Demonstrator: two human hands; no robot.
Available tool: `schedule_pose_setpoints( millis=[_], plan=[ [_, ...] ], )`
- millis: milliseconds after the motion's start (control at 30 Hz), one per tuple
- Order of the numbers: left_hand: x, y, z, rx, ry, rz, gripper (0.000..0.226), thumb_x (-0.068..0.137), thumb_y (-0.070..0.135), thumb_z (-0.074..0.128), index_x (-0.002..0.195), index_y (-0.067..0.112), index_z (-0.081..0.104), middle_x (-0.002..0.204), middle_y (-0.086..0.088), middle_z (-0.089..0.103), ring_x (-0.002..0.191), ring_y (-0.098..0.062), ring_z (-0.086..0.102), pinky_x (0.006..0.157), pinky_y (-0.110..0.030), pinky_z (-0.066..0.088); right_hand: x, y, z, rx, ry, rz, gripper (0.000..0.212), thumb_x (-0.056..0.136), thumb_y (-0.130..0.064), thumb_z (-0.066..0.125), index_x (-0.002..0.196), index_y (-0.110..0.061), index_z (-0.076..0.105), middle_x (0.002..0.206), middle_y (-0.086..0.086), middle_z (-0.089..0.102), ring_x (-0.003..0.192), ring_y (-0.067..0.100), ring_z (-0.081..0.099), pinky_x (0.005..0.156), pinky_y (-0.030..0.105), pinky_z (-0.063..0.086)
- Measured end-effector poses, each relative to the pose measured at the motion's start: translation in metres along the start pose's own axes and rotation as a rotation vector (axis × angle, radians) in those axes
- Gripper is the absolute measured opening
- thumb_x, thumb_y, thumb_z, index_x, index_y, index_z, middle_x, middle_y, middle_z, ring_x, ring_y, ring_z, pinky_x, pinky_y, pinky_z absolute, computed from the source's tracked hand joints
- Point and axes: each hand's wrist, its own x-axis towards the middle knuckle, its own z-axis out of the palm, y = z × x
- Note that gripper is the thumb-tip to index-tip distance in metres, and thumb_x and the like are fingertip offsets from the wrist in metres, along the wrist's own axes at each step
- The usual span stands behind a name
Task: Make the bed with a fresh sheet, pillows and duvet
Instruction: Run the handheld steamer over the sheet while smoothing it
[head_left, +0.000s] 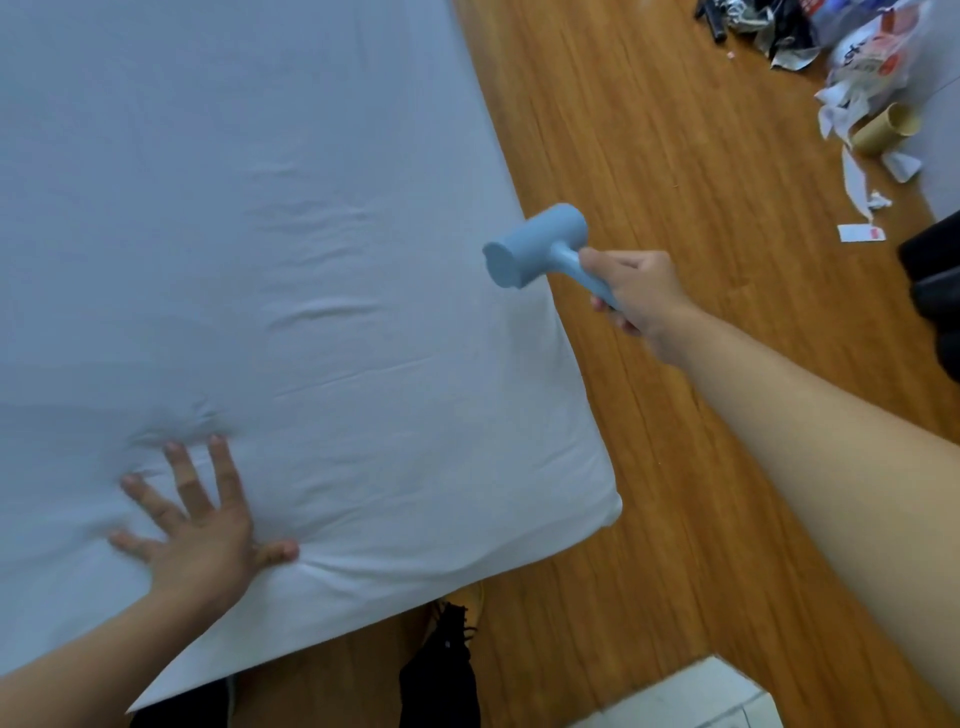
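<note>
The right hand (636, 291) was closed around the handle of a pale blue lint roller (537, 244), fingers wrapped tight and the thumb on top, with the roller's drum sticking out beyond the knuckles and held in the air just past the sheet's long edge, not touching the fabric. Across from it, nearer the person's body, the left hand (200, 525) lay flat with all fingers spread wide and straight, gripping nothing, its palm pressing the white sheet (291, 218) down close to the mattress corner (597, 504). Small puckers gathered at that hand's fingertips, and soft creases ran across the sheet between the two hands. The sheet looked already fitted over the mattress; no pillows or duvet were in view. To do this step well, it seemed best to keep the flat hand firm as an anchor so the cloth stayed taut, lower the drum level onto the fabric, and roll away from the anchoring palm in long overlapping strokes, since rolling toward it would likely bunch the creases. Beyond the roller hand stretched a wooden floor (675, 156), with scraps of torn packaging (857, 78) far off
</note>
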Motion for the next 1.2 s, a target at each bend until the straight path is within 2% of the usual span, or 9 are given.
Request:
schedule_pose_setpoints(
  millis=[133, 233, 367, 533, 700, 867, 967, 1100, 1200],
  plan=[
    [0.000, 0.000, 0.001, -0.004, 0.005, 0.004, 0.154, 0.057, 0.073, 0.075, 0.137, 0.028, -0.049, 0.139, -0.010, -0.060, 0.136, -0.055, -0.035, 0.105, -0.079, 0.003, 0.007, -0.017, 0.042, -0.086, -0.021, 0.001, 0.030, 0.095, -0.035, 0.060, 0.081, -0.010, 0.068, 0.061, 0.006, 0.057, 0.043, 0.015, 0.031, 0.038, 0.020, 0.022],
    [0.001, 0.000, 0.000, -0.007, 0.015, 0.010, 0.154, 0.058, 0.074, 0.074, 0.136, 0.027, -0.049, 0.139, -0.011, -0.059, 0.136, -0.055, -0.035, 0.105, -0.079, 0.003, 0.000, -0.001, 0.044, -0.205, -0.016, 0.021, 0.035, 0.095, -0.032, 0.060, 0.071, -0.007, 0.061, 0.063, 0.011, 0.056, 0.035, 0.012, 0.029, 0.035, 0.017, 0.020],
    [0.001, -0.003, 0.001, -0.014, 0.019, 0.017, 0.154, 0.057, 0.074, 0.075, 0.138, 0.027, -0.048, 0.140, -0.011, -0.058, 0.136, -0.055, -0.035, 0.104, -0.080, 0.002, -0.032, 0.034, 0.006, -0.292, -0.014, 0.089, 0.047, 0.095, -0.035, 0.061, 0.088, 0.011, 0.066, 0.059, 0.010, 0.054, 0.037, 0.013, 0.032, 0.035, 0.019, 0.022],
    [0.001, -0.003, 0.000, -0.021, 0.016, 0.012, 0.155, 0.055, 0.075, 0.075, 0.138, 0.028, -0.048, 0.141, -0.010, -0.058, 0.136, -0.056, -0.034, 0.104, -0.080, 0.004, -0.078, 0.077, -0.041, -0.313, 0.039, 0.199, 0.044, 0.094, -0.037, 0.063, 0.087, 0.006, 0.070, 0.057, 0.008, 0.054, 0.043, 0.014, 0.035, 0.038, 0.023, 0.025],
    [0.003, -0.003, 0.001, -0.012, 0.026, 0.020, 0.157, 0.055, 0.072, 0.077, 0.135, 0.029, -0.050, 0.141, -0.010, -0.058, 0.136, -0.055, -0.035, 0.104, -0.081, 0.002, -0.086, 0.068, -0.028, -0.232, 0.133, 0.109, 0.041, 0.094, -0.032, 0.063, 0.062, -0.006, 0.065, 0.056, 0.008, 0.052, 0.037, 0.006, 0.035, 0.036, 0.018, 0.026],
    [0.007, -0.003, 0.005, 0.006, 0.050, 0.017, 0.158, 0.054, 0.071, 0.079, 0.136, 0.028, -0.050, 0.142, -0.011, -0.057, 0.136, -0.054, -0.035, 0.104, -0.081, 0.002, -0.050, 0.009, 0.027, -0.065, 0.137, -0.008, 0.033, 0.096, -0.034, 0.059, 0.079, -0.008, 0.067, 0.059, 0.006, 0.054, 0.035, 0.007, 0.033, 0.035, 0.018, 0.025],
    [0.008, -0.002, 0.006, 0.001, 0.058, 0.013, 0.159, 0.054, 0.071, 0.079, 0.136, 0.027, -0.049, 0.142, -0.012, -0.056, 0.136, -0.055, -0.034, 0.104, -0.082, 0.003, -0.041, -0.010, 0.064, -0.045, 0.050, 0.022, 0.037, 0.097, -0.038, 0.056, 0.072, -0.011, 0.058, 0.060, 0.006, 0.056, 0.038, 0.012, 0.032, 0.037, 0.018, 0.024],
    [0.008, -0.002, 0.006, -0.001, 0.072, 0.012, 0.158, 0.055, 0.073, 0.077, 0.135, 0.026, -0.050, 0.142, -0.013, -0.056, 0.135, -0.056, -0.034, 0.105, -0.082, 0.004, -0.060, 0.019, 0.098, -0.141, 0.007, 0.084, 0.038, 0.095, -0.041, 0.055, 0.072, -0.011, 0.054, 0.063, 0.011, 0.055, 0.037, 0.013, 0.035, 0.042, 0.023, 0.027],
    [0.009, -0.005, 0.008, -0.013, 0.098, 0.015, 0.158, 0.056, 0.074, 0.077, 0.135, 0.025, -0.051, 0.141, -0.014, -0.057, 0.135, -0.057, -0.035, 0.105, -0.081, 0.002, -0.097, 0.056, 0.093, -0.114, 0.031, 0.161, 0.033, 0.096, -0.043, 0.054, 0.093, -0.013, 0.065, 0.066, 0.008, 0.052, 0.042, 0.011, 0.037, 0.045, 0.026, 0.029]
  ],
)
